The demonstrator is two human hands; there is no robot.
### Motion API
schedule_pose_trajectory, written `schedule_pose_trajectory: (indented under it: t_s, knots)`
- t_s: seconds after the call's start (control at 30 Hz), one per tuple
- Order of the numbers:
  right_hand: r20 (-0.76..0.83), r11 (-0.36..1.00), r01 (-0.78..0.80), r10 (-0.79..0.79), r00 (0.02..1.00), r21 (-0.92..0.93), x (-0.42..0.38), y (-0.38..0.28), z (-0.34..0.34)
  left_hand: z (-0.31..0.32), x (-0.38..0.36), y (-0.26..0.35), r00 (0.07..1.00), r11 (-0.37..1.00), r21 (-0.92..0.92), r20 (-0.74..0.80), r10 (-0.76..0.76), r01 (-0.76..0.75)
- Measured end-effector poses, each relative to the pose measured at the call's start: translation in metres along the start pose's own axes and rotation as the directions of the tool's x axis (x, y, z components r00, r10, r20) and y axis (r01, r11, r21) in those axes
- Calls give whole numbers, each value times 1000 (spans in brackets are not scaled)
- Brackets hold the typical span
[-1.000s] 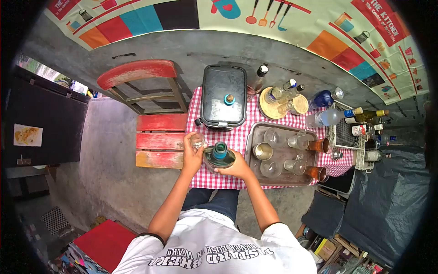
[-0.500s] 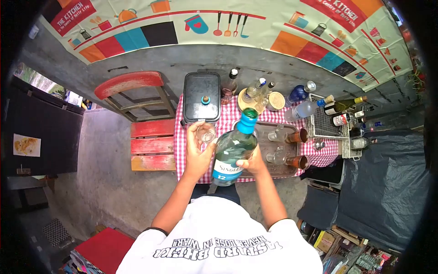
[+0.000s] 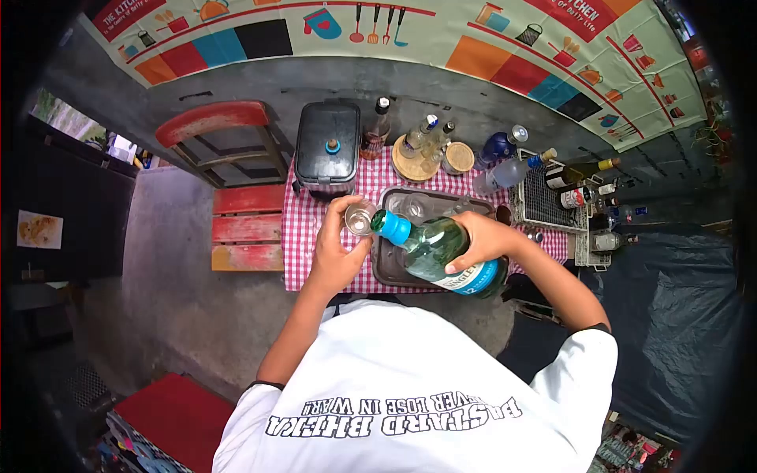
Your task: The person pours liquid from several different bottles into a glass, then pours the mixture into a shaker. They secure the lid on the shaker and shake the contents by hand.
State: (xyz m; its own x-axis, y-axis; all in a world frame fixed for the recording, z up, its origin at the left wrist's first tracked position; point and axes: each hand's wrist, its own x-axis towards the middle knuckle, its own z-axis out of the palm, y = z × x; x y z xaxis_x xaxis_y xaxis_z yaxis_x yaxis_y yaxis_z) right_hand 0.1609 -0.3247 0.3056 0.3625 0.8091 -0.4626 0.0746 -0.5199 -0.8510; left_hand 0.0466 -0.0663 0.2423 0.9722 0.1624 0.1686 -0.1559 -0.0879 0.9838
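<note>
My left hand (image 3: pixel 336 251) is closed around a small clear glass (image 3: pixel 359 219) over the left side of the table. In my right hand (image 3: pixel 490 238) is a green whisky bottle (image 3: pixel 432 243) with a blue neck and a white and blue label. The bottle lies tilted, its open mouth pointing left, right beside the glass rim. Beneath it is a brown tray (image 3: pixel 384 272) with clear glasses (image 3: pixel 415 206) on it, partly hidden by the bottle and my right arm. A blue-ringed stopper (image 3: pixel 333 147) rests on the lid of a black container (image 3: pixel 325 162).
A red checked cloth (image 3: pixel 303 252) covers the table. Along its back stand a dark bottle (image 3: pixel 377 130), a round wooden board (image 3: pixel 410 164) with small bottles and a blue bottle (image 3: pixel 498 147). A wire rack (image 3: pixel 536 201) holds bottles at right. A red chair (image 3: pixel 246 229) stands left.
The bottle has gone from nearly upright to steeply tilted, its mouth swinging left to the glass. My right hand and elbow have moved up and right. The view has shifted slightly.
</note>
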Motion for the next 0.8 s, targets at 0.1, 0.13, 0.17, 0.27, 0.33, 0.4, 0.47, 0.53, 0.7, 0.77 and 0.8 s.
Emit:
schedule_pose_trajectory:
  t_s: [0.1, 0.13, 0.17, 0.27, 0.33, 0.4, 0.47, 0.53, 0.7, 0.77, 0.8]
  knots:
    - [56, 995, -44, 49, 997, -84, -6, 0, -7, 9, -8, -2, 1000, 1000, 31, -13, 5, -5]
    - [44, 994, -33, 38, 998, -103, -6, 2, -8, 11, -10, -1, 1000, 999, 50, -6, 7, -6]
    - [55, 990, -24, 31, 998, -136, -7, 3, -10, 13, -11, -1, 1000, 998, 68, 3, 12, -12]
    - [74, 996, -31, 37, 997, -87, -9, 7, -13, 17, -14, -3, 1000, 996, 90, -9, 21, -20]
    - [75, 996, -37, 43, 996, -76, -9, 3, -15, 17, -15, -4, 999, 994, 99, -10, 50, -49]
    - [92, 995, -50, 58, 994, -87, -8, 4, -18, 18, -16, -6, 999, 994, 100, -13, 45, -44]
    - [107, 993, -60, 70, 992, -99, -8, 3, -20, 18, -18, -7, 999, 994, 103, -17, 44, -42]
    - [112, 978, -110, 131, 985, -177, -7, 0, -21, 16, -20, -6, 999, 987, 157, 15, 37, -39]
    - [107, 983, -101, 119, 987, -155, -6, -6, -19, 12, -20, -8, 997, 983, 168, 25, 73, -76]
    - [104, 983, -102, 119, 987, -154, -5, -7, -19, 12, -20, -10, 996, 985, 146, 16, 89, -90]
    - [112, 980, -110, 129, 985, -167, -4, -7, -19, 12, -20, -10, 996, 985, 146, 17, 90, -92]
